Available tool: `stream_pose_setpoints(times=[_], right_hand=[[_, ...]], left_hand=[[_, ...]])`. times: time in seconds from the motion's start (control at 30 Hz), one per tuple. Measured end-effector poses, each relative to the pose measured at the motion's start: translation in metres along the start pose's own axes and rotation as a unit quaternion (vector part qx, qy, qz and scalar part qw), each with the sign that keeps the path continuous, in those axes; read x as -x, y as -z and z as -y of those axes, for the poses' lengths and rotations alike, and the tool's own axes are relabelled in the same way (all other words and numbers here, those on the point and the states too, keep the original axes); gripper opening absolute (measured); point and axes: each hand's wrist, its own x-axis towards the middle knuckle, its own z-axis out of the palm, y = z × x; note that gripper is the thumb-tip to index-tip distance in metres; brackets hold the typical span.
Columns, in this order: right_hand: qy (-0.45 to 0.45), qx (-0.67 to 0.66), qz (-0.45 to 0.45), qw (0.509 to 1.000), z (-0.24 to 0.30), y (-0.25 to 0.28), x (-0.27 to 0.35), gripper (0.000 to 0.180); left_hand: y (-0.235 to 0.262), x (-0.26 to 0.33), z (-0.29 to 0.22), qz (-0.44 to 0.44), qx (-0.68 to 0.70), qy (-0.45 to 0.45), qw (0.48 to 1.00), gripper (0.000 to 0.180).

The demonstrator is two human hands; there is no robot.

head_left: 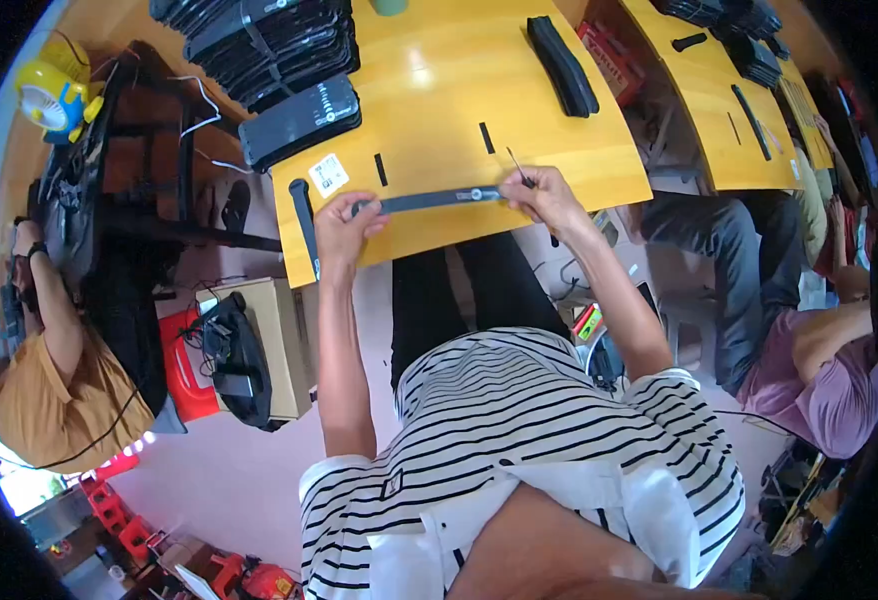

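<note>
Holding: dark strip (424,202) spanning both hands, centre of the frame, over the near part of the worktop (439,110).
Left hand (344,232): thumb and fingers pinched narrow on the strip's left end.
Right hand (549,200): pinched at the strip's right end; thin pointed tool (515,160) also in its fingers, tip toward the top of the frame. Exact tool type: can't tell.
Strip axis: left to right, right end slightly higher in the frame. Lies between the hands, one at each end, so neither is nearer.
Slips: both just above the strip in the frame, long axes roughly crosswise to it. Left black slip (380,170) nearer the left hand, right black slip (487,138) nearer the right hand.
Strip print: pale mark near the right end, too small to read.
White label (328,176): up-left of the left hand, dark printed code block, text not legible.
Second strip (304,222): along the worktop's left edge.
Black pack (304,120): upper left, pale print on top, below a tall stack (279,55).
Black bundle (562,65): upper right of the worktop.
</note>
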Motion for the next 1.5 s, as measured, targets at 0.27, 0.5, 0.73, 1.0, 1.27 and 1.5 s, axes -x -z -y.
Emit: stream_pose_setpoints(times=[0.27, 0.5, 0.73, 1.0, 1.27, 1.5], right_hand=[[0.014, 0.103, -0.175, 0.979, -0.018, 0.003, -0.105, 0.013], [-0.014, 0.102, -0.228, 0.968, 0.002, 0.0, -0.104, 0.013], [-0.024, 0.086, -0.219, 0.972, 0.002, 0.005, -0.113, 0.014], [-0.027, 0.188, -0.241, 0.952, -0.003, 0.003, -0.117, 0.014], [0.043, 0.363, -0.301, 0.881, 0.004, -0.014, -0.099, 0.018], [0.049, 0.377, -0.295, 0.877, 0.005, -0.019, -0.098, 0.019]], left_hand=[[-0.001, -0.095, 0.049, -0.099, -0.138, -0.118, 0.978, 0.008], [-0.011, -0.108, 0.039, -0.139, -0.193, -0.139, 0.961, 0.01], [-0.012, -0.102, 0.021, -0.084, -0.124, -0.043, 0.988, 0.008], [-0.013, -0.103, 0.027, -0.113, -0.134, -0.063, 0.983, 0.009], [-0.017, -0.101, 0.032, -0.156, -0.198, -0.075, 0.965, 0.016], [-0.009, -0.11, 0.049, -0.169, -0.215, -0.105, 0.956, 0.016]])
